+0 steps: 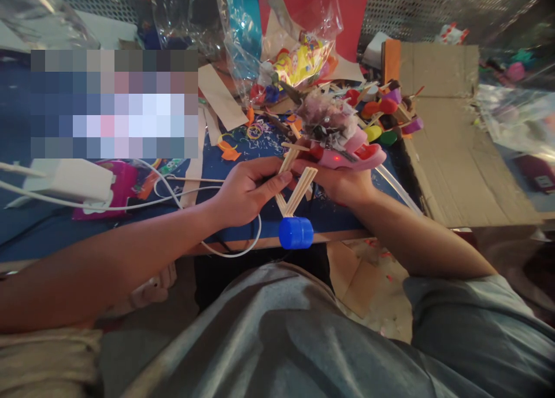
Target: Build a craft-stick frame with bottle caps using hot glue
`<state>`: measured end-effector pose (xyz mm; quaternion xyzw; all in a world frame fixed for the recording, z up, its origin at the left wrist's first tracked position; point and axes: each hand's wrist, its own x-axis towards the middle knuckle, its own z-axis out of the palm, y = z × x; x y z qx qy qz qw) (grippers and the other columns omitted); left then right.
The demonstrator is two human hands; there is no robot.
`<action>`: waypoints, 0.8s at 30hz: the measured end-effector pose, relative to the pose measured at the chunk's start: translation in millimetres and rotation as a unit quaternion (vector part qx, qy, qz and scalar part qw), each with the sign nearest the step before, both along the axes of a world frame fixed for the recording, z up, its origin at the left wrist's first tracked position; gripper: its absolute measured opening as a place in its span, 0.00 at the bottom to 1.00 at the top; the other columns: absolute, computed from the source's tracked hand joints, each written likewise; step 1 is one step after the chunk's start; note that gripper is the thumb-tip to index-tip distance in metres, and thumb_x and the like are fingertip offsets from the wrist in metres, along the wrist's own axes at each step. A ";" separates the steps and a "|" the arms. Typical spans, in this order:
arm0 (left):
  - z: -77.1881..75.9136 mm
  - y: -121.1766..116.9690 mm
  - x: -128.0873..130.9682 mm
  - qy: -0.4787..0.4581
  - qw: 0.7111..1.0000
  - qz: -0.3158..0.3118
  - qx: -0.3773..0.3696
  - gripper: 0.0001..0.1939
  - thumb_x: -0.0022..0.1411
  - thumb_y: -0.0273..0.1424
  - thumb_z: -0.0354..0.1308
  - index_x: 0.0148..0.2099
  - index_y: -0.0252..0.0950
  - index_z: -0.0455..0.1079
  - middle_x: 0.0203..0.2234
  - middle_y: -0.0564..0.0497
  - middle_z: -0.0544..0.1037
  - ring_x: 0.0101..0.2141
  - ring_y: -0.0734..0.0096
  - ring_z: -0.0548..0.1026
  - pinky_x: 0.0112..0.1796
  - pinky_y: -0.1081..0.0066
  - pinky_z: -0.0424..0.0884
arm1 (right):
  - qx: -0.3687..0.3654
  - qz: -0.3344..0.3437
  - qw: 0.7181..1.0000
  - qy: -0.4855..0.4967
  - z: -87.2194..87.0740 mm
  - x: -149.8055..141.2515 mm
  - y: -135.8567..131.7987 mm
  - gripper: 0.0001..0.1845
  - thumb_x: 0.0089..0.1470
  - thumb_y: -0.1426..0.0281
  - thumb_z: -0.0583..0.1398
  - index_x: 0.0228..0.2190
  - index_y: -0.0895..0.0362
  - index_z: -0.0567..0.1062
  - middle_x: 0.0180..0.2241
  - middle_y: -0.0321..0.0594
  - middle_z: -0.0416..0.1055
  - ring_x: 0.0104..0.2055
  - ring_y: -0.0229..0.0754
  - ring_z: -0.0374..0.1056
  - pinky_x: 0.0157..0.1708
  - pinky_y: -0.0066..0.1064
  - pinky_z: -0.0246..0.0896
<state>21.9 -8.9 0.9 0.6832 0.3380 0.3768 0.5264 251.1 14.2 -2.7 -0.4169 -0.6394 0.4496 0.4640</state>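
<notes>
My left hand [243,192] is closed, thumb and fingers pinching a zigzag frame of wooden craft sticks [301,191]. A blue bottle-cap piece [296,233] sits at the frame's lower point, just over the table's front edge. My right hand [347,184] is closed around a pink hot glue gun [362,155] with a small red light on its side. From its back a translucent glue stick [399,190] slants down to the right. The gun's front end is close to the upper sticks; whether it touches them I cannot tell. A fluffy grey-pink bundle [327,120] lies just beyond.
A white charger [69,184] with looping cables lies at left by a pink box [117,181]. Colourful bottle caps [385,111] and paper scraps clutter the back. Cardboard [468,161] covers the right side. A clear plastic bag [299,45] stands behind. A blurred patch hides the upper left.
</notes>
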 end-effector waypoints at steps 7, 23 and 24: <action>3.8 5.2 -2.5 -0.082 0.993 0.039 -0.077 0.26 0.65 0.57 0.74 0.34 0.38 0.83 0.33 0.49 0.82 0.34 0.68 0.78 0.36 0.69 0.76 | 0.006 -0.021 0.995 0.096 -0.5 -6.5 6.6 0.26 0.51 0.46 0.78 0.38 0.46 0.76 0.39 0.36 0.78 0.39 0.46 0.79 0.43 0.44 0.80; -15.0 22.0 -7.1 -0.223 0.952 0.131 -0.165 0.20 0.60 0.47 0.76 0.34 0.37 0.76 0.33 0.49 0.82 0.35 0.68 0.82 0.32 0.71 0.83 | -0.130 0.023 0.978 0.163 35.6 1.6 18.1 0.32 0.37 0.70 0.78 0.42 0.46 0.72 0.38 0.33 0.77 0.43 0.45 0.78 0.41 0.43 0.85; -14.9 22.2 -7.3 -0.226 0.951 0.132 -0.164 0.20 0.60 0.47 0.76 0.34 0.37 0.76 0.33 0.49 0.82 0.34 0.68 0.82 0.32 0.72 0.83 | -0.140 0.026 0.977 0.158 36.2 2.7 17.8 0.32 0.36 0.71 0.78 0.42 0.47 0.73 0.38 0.32 0.76 0.43 0.45 0.79 0.42 0.43 0.85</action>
